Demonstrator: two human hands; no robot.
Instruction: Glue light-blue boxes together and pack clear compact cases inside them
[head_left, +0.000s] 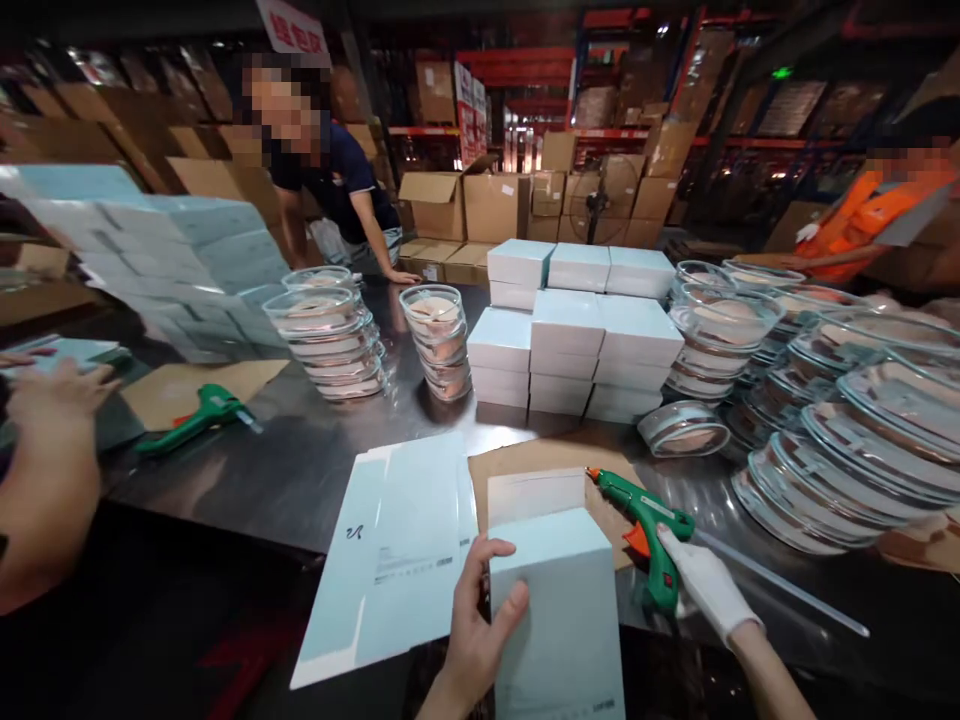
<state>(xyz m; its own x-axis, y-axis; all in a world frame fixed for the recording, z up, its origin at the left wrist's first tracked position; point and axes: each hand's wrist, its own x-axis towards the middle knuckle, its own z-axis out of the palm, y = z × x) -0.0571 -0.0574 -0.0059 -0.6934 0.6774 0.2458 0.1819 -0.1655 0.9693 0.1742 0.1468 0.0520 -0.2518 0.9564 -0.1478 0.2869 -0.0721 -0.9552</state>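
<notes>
Two hands at work by the near edge of the worktop (300, 500). Left hand (476, 630), bare: thumb and fingers parted, gripping the left side of a pale blue box (559, 620), thumb lying on its near face. Box is low and centre in view, flap (536, 497) raised at its far end. Right hand (709, 585), white glove: closed on the handle of a green glue gun (637, 497), orange nozzle at the flap's upper right corner; contact there, cannot tell. Clear glue stick (787, 585) juts from the gun's rear. Flat cartons (397, 550) just left of the box. Most gloved fingers hidden behind handle and glove. Box's lower end cut off by the frame. Co-worker's hand (64, 395), far left: blurred, its grip hard to make out.
</notes>
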